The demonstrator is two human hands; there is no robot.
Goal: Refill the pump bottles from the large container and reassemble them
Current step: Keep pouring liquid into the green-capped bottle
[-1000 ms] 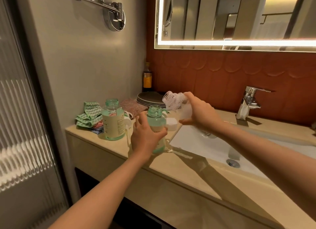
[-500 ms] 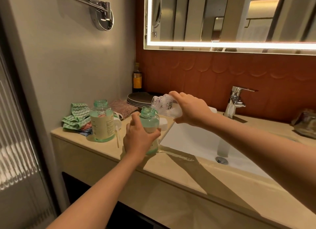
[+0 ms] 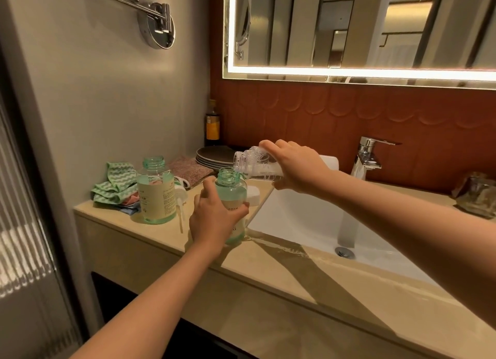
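1. Tipping a clear container (image 3: 255, 165), the right hand (image 3: 298, 168) wraps its body, mouth just above a green pump bottle (image 3: 232, 197).
2. The left hand (image 3: 214, 219) grips that uncapped bottle on the countertop (image 3: 268, 267) beside the sink (image 3: 303, 219).

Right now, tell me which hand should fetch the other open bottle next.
Left, probably. The left hand grips the near bottle, and the other bottle stands close on that same side. The right hand holds the tilted clear container, farther off.
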